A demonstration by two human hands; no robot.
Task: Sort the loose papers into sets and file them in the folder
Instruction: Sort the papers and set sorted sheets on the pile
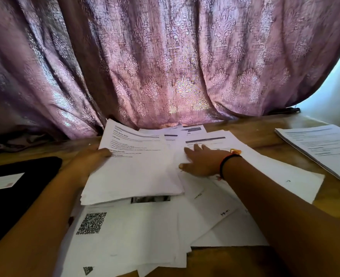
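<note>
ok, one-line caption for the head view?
Left hand holds a sheaf of printed pages while the right hand presses flat on loose papers beside a black folder.

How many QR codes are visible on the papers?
1. The QR code is on the near left sheet, below the set that the left hand holds. Overlapping papers may hide more.
</note>
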